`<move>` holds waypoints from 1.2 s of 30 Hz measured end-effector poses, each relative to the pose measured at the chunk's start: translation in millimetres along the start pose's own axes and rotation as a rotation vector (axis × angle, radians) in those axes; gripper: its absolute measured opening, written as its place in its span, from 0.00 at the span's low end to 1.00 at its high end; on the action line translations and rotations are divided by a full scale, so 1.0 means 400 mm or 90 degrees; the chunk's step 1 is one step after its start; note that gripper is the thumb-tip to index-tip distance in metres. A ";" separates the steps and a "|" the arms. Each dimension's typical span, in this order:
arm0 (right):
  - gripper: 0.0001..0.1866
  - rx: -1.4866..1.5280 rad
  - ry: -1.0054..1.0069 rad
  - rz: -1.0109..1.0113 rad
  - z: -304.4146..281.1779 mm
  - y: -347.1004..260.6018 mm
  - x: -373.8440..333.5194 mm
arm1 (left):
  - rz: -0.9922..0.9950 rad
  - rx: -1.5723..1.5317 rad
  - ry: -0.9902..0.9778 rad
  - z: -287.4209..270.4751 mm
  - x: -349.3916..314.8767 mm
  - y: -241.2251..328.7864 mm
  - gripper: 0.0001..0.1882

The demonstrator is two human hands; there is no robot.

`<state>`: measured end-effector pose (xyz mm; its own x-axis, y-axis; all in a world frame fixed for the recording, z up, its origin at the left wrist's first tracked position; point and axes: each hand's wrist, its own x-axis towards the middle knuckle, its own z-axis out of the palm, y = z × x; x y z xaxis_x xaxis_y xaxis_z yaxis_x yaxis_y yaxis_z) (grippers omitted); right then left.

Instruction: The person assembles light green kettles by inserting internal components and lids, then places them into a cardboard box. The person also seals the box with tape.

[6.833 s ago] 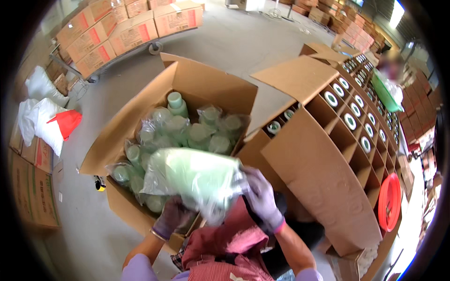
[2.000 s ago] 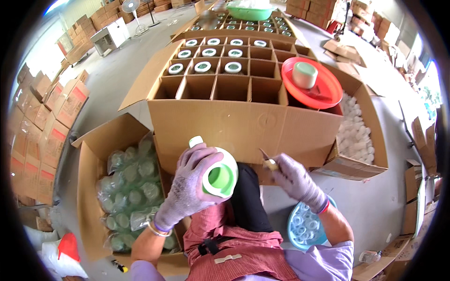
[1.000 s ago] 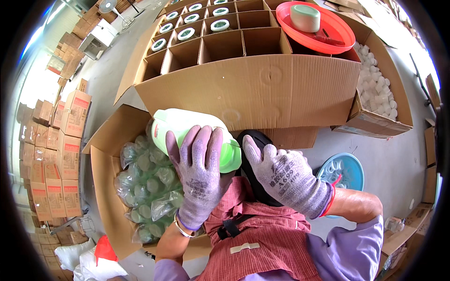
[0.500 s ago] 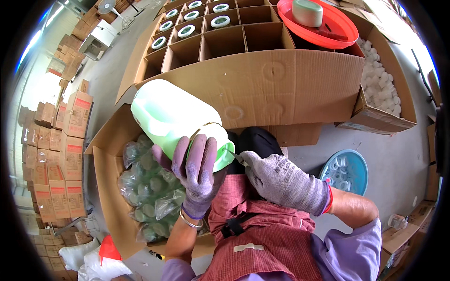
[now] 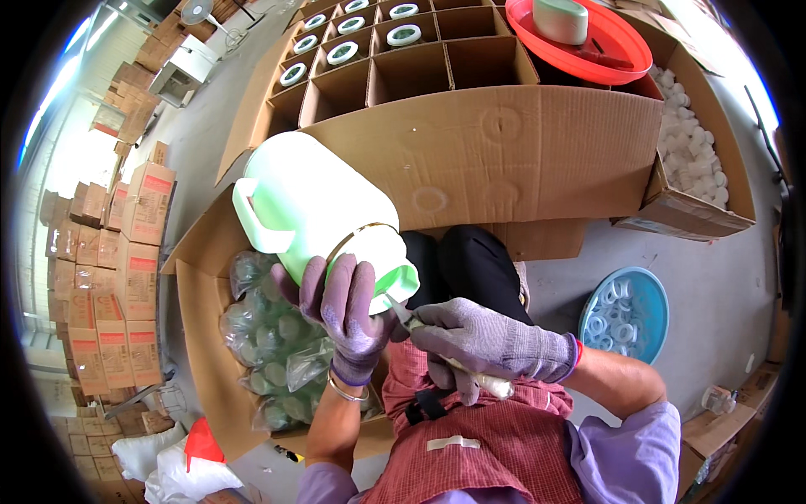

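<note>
A pale green thermos jug (image 5: 323, 193) lies tilted across the front of me, its handle on the left and its spout end toward my lap. My left hand (image 5: 348, 311), in a purple-grey glove, is closed round the neck below a thin gold-coloured band. In my gloved right hand (image 5: 495, 340) is a small knife (image 5: 398, 309), held in a closed grip; its pale wrapped handle end sticks out below the fingers. The blade's tip is at the lower rim of the spout, and I cannot tell whether it touches.
Ahead stands a divided carton (image 5: 470, 160) with white-rimmed containers in several cells and a red basin (image 5: 621, 63) on top. A box of small white parts (image 5: 693, 160) is at right, above a blue basin (image 5: 659, 315) of clear rings. Bagged greenish pieces (image 5: 281, 353) fill a carton at left.
The jug has turned so that its handle now shows on the left. My right hand has moved down and left, and its knife is now at the lower spout rim, with the handle exposed.
</note>
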<state>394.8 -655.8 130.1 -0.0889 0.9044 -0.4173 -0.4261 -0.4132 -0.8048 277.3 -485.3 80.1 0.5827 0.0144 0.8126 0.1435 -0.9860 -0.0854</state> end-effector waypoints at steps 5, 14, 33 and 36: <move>0.20 0.165 -0.079 -0.007 0.025 0.019 0.027 | -0.023 -0.031 0.029 -0.005 0.000 -0.007 0.28; 0.17 0.540 -0.251 -0.048 0.106 0.056 0.080 | -0.099 0.026 0.126 0.010 -0.009 -0.003 0.39; 0.16 0.170 -0.031 -0.164 0.150 -0.032 0.022 | -0.238 -0.074 0.142 -0.030 0.030 -0.044 0.37; 0.20 0.090 0.023 -0.246 0.167 -0.044 0.049 | -0.188 -0.058 0.112 -0.027 -0.001 -0.053 0.30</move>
<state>340.6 -623.7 164.5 0.1321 0.9849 -0.1119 -0.5419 -0.0228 -0.8402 265.3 -466.1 87.7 0.3783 0.2806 0.8821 0.2085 -0.9543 0.2141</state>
